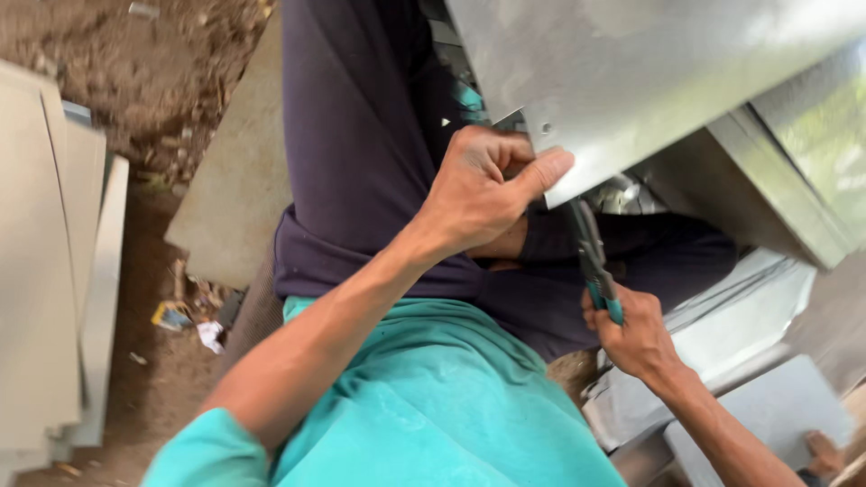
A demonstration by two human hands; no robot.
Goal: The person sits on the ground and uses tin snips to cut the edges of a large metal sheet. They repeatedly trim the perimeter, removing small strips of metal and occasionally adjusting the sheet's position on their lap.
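Left grip (478, 185) pinching sheet-metal corner (577, 135), pliers (595, 261) below

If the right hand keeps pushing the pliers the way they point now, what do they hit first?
Most likely the bent edge of the metal sheet. The right hand aims the pliers up at the spot where the left hand pinches that edge. The tip is hidden, so it may already touch.

pliers (591, 243) tip hidden behind the metal sheet (631, 81) — sheet cut off at top, perhaps folded.
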